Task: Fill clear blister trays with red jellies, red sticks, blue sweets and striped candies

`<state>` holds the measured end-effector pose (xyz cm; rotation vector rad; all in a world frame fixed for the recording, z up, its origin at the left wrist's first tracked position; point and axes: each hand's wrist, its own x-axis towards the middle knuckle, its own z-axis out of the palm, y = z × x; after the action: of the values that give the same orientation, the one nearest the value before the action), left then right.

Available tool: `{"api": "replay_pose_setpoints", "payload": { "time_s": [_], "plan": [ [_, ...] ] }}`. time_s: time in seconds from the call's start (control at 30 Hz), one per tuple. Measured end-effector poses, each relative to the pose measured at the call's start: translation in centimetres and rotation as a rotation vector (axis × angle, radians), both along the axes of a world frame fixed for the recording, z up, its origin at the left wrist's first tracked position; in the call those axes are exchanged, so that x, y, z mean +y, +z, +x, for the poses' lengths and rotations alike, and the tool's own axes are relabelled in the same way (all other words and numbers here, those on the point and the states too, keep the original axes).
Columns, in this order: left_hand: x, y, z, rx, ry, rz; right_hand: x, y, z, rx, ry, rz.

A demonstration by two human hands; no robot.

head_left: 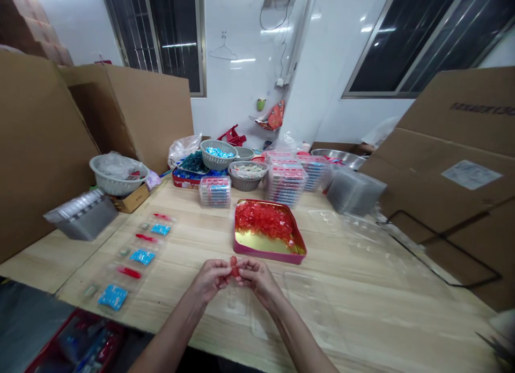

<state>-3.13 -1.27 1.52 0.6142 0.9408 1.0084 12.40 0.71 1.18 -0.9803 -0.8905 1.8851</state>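
Observation:
Between my fingertips is a small red translucent piece (234,267), pinched from both sides. My left hand (214,278) grips its left side and my right hand (255,278) its right side. Just beyond them stands a red-rimmed tin (269,246) with a gold bottom, holding a heap of similar red pieces (263,218) toward its far side. Under and beside my hands lie clear plastic trays (309,295). To the left is a row of clear trays, each with a blue packet (113,297), a red item (129,272) and a small pale piece (90,291).
Stacks of filled clear cases (285,184) and grey baskets (247,181) stand at the back. Empty clear cases sit left (82,214) and right (354,190). Cardboard boxes (148,110) flank the table. Scissors (494,345) lie at the right edge; a red crate (76,343) is below left.

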Motion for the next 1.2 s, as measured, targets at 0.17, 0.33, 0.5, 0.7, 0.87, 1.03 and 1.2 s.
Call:
{"api": "replay_pose_setpoints", "payload": {
  "time_s": [0.17, 0.33, 0.5, 0.7, 0.87, 1.03, 1.2],
  "plan": [
    [0.3, -1.2, -0.9, 0.214, -0.092, 0.025, 0.5, -2.0, -0.3, -0.219, 0.060, 0.064],
    [1.0, -2.9, 0.0, 0.712, -0.065, 0.096, 0.6, -3.6, -0.6, -0.613, 0.031, 0.362],
    [1.7, -3.8, 1.0, 1.050, 0.029, 0.208, 0.6, -3.0, -0.9, -1.059, 0.031, 0.656],
    [1.2, -3.3, 1.7, 1.380, -0.149, 0.389, 0.1, -2.0, -1.4, -1.293, 0.144, 0.729],
    [1.4, -3.7, 1.1, 1.365, -0.266, 0.498, 2.0, 0.1, 0.3, -1.209, 0.189, 0.821],
    [2.1, -4.0, 0.2, 1.331, -0.190, 0.412, 9.1, 2.0, 2.9, -1.332, -0.021, 0.867],
    [2.2, -3.7, -0.1, 0.907, 0.003, 0.331, 14.2, 1.2, 3.4, -1.477, 0.222, 0.985]
  ]
}}
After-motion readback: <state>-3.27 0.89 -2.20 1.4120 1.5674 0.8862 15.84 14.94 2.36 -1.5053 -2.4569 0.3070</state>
